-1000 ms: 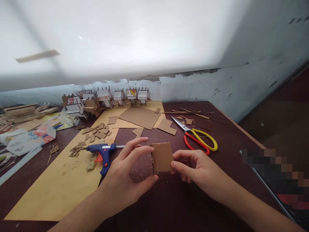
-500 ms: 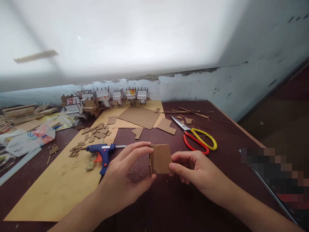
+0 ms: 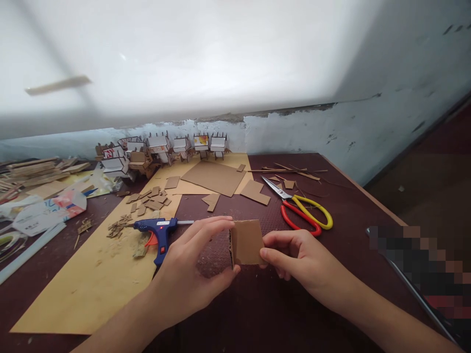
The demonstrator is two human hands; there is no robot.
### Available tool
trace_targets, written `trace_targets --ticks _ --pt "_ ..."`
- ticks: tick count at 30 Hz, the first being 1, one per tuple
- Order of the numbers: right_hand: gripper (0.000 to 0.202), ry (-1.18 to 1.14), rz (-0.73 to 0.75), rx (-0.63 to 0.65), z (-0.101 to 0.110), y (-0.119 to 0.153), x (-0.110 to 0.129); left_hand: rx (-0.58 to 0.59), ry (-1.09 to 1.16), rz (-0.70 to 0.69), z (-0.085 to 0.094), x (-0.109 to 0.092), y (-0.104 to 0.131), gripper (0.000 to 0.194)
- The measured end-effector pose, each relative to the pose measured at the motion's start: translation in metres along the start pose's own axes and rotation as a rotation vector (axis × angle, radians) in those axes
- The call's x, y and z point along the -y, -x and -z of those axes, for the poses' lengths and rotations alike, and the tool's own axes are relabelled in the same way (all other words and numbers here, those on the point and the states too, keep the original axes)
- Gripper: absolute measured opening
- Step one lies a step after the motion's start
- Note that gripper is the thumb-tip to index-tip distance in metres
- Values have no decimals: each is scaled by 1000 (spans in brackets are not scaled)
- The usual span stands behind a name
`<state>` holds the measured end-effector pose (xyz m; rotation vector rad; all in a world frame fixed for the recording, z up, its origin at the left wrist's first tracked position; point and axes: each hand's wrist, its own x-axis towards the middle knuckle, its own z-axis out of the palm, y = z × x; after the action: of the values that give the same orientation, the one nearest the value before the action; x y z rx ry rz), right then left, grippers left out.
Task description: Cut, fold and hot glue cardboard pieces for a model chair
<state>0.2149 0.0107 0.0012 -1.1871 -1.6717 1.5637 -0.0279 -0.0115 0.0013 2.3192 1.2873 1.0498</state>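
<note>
Between my hands is a small brown cardboard piece [image 3: 248,242], made of a flat face with another panel standing at an angle along its left edge. My left hand [image 3: 200,260] grips that left panel by its top and bottom corners, fingers above and thumb below. At the right edge, my right hand [image 3: 290,252] pinches the flat face between thumb and fingers. A blue hot glue gun [image 3: 158,233] with a glue stick in its back lies just left of my left hand. Red-and-yellow-handled scissors [image 3: 300,206] rest beyond my right hand, blades slightly apart.
Yellow paper [image 3: 88,289] covers the table's left part, with small cardboard offcuts [image 3: 152,198] on it. A larger cardboard sheet [image 3: 215,177] lies farther back. Several miniature cardboard chairs [image 3: 171,147] line the wall. Wood strips [image 3: 37,171] and plastic wrapping [image 3: 51,211] crowd the left side.
The view has shifted very slightly, so everything sits a little farther right. Both hands keep the same hold on the cardboard piece.
</note>
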Motion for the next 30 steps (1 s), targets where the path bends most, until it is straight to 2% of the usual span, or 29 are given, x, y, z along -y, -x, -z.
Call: trace_targets --ticks 12,30 --pt "21 6 4 4 1 0 2 3 -19 54 0 0 0 66" --pt "22 -45 -29 64 1 -4 -2 -1 53 -35 0 -6 1 69"
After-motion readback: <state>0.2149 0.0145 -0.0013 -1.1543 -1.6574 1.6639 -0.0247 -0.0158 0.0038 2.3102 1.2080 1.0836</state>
